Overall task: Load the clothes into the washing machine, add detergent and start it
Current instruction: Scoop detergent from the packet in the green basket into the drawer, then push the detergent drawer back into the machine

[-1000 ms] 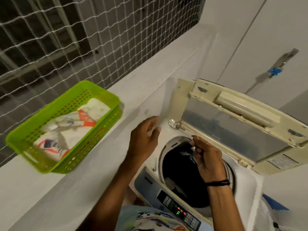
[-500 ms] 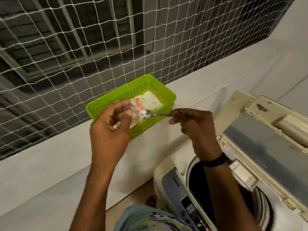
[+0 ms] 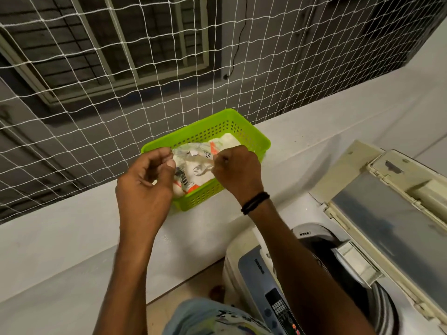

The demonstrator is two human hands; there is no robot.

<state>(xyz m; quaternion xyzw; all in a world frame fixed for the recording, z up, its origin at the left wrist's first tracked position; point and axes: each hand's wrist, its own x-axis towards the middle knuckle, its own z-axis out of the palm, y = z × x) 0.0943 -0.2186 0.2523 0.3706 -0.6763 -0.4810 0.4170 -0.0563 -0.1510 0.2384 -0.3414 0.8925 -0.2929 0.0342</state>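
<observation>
Centre frame: left hand point(image 3: 147, 187) pinches detergent packet point(image 3: 194, 171), right hand point(image 3: 238, 171) grips spoon point(image 3: 200, 163). Risk: powder spills into basket point(image 3: 225, 114) if packet tips.

Baskets: we count one lime-green perforated plastic basket point(image 3: 244, 130).
Pouches: at least two white orange-printed plastic detergent pouches point(image 3: 227, 141).
Spoons: one small silver metal spoon point(image 3: 202, 168).
Washers: one cream top-loading washing machine point(image 3: 233, 262).
Hands: two, left hand point(image 3: 145, 187) and right hand point(image 3: 238, 170).
</observation>
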